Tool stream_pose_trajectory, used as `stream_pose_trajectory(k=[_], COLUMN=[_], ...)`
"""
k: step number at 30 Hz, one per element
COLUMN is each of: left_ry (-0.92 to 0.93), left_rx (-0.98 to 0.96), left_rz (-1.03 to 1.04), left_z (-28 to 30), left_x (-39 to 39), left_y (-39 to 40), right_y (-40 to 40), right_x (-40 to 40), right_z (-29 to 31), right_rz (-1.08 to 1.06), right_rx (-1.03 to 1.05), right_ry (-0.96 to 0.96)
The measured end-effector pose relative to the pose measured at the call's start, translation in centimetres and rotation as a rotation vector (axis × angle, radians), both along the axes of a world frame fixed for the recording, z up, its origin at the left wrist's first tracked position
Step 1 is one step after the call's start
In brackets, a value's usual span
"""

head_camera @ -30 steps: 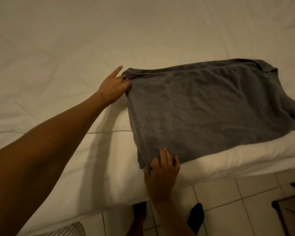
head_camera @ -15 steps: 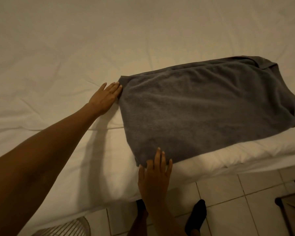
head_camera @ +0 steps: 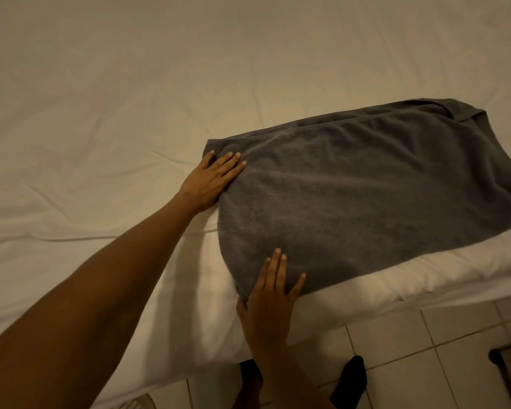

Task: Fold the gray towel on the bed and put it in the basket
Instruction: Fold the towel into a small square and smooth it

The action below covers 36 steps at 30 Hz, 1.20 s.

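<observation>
The left hand (head_camera: 208, 183) lies flat, fingers straight, on the far-left corner of the gray towel (head_camera: 363, 199), folded on the bed (head_camera: 115, 98) by its edge. The right hand (head_camera: 270, 304) presses flat on the near corner. Probably best to smooth rightward, keeping edges lined up, before the next fold.

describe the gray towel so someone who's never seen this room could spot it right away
Start at the wide white bed and go to its near edge on the right, above the tiled floor. The gray towel lies there folded into a broad slab, both hands flat on its left end. It is the only dark thing on the pale sheet.
</observation>
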State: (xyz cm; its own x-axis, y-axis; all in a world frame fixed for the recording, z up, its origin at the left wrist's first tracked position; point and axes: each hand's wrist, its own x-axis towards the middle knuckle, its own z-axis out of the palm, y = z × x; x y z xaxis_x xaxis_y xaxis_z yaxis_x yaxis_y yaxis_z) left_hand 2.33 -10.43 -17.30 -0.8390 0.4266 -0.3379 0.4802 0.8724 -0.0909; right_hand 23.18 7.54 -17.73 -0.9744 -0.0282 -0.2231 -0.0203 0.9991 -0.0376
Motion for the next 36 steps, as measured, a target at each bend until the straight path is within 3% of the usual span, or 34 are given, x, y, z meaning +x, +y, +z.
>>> stream_pose_trajectory(k=[8,13,19,26,36], left_ry=[0.045,0.167,0.187,0.261,0.254], left_rx=[0.064,0.128,0.076,0.115,0.091], left_rz=[0.049,-0.077,-0.140,-0.082,-0.219], left_z=[-2.0,-1.9,0.3,5.1,12.0], left_x=[-1.6,-2.7,-3.4,-4.7,-8.9], left_y=[1.0,0.7,-0.2,1.3,10.1], right_y=[1.8,2.1,3.0,4.8,13.1], right_x=[-0.8,-1.1,-1.8,-3.0,-5.3], right_z=[-1.5,-1.5,-0.1,3.4,8.3], right_rz=[0.148,0.173,0.151,0.010,-0.200], right_rx=[0.105,0.111,0.072,-0.015,-0.016], right_ry=[0.100,0.155,0.202,0.262,0.292])
